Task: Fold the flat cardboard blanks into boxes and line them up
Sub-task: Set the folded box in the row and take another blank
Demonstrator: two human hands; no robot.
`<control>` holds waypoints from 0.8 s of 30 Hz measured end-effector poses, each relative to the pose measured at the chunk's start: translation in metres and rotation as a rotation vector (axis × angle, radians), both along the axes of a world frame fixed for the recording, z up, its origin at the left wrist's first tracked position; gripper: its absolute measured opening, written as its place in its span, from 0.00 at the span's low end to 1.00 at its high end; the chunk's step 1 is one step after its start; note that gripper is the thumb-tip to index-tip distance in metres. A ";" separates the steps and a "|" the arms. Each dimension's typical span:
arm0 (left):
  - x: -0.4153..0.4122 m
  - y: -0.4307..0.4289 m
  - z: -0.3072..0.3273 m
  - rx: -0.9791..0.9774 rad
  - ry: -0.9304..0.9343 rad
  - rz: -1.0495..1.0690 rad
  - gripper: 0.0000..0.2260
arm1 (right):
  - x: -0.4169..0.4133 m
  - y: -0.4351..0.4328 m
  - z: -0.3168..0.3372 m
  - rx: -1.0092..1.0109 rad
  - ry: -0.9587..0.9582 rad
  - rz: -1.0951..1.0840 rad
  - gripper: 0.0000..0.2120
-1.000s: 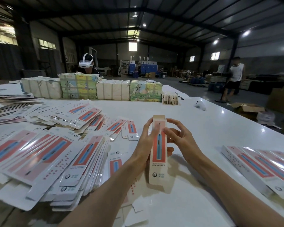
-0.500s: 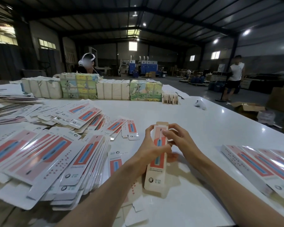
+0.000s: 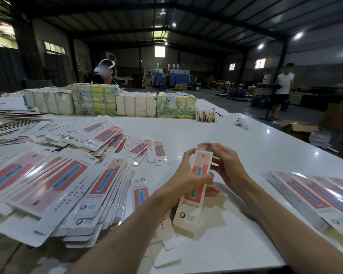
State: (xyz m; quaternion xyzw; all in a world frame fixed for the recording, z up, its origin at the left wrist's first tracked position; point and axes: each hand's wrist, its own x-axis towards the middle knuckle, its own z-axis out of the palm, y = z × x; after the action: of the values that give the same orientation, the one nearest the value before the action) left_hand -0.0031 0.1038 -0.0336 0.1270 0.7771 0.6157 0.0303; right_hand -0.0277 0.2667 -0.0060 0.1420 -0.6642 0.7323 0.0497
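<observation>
A long narrow box (image 3: 193, 206), white with a red panel and a blue toothbrush picture, stands tilted on the white table (image 3: 236, 147) in front of me. My left hand (image 3: 188, 180) grips its middle from the left, thumb across the front. My right hand (image 3: 225, 165) curls round the top end, fingers at the open flap. A big fanned heap of flat blanks (image 3: 53, 184) with the same print lies to the left. Finished boxes (image 3: 315, 196) lie side by side at the right edge.
Bundled packs of other cartons (image 3: 111, 101) form a row across the far side of the table, with a person in a headset (image 3: 105, 73) behind them. A white controller (image 3: 242, 123) lies far right. Another person (image 3: 283, 89) stands on the floor beyond.
The box has dropped from upright in the air to leaning on the table. My left hand slid down to its middle and my right hand moved onto the top flap.
</observation>
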 end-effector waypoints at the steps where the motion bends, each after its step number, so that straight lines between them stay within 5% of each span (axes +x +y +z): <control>1: 0.000 -0.001 0.000 -0.009 0.003 0.015 0.40 | 0.002 -0.002 0.002 -0.027 -0.037 0.024 0.19; 3: 0.000 -0.002 -0.001 -0.013 0.013 0.022 0.40 | 0.003 -0.003 0.003 -0.039 -0.072 0.029 0.22; 9: 0.000 -0.001 -0.002 0.035 0.007 -0.018 0.39 | 0.001 0.002 -0.001 -0.057 -0.072 -0.019 0.09; 24: 0.008 -0.001 0.002 -0.015 0.050 -0.039 0.47 | -0.002 0.007 -0.002 0.016 -0.013 -0.022 0.12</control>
State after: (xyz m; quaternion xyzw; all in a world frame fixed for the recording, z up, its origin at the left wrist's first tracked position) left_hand 0.0048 0.1031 -0.0319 0.1572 0.7796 0.6057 0.0238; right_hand -0.0296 0.2738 -0.0083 0.1306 -0.6719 0.7271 0.0522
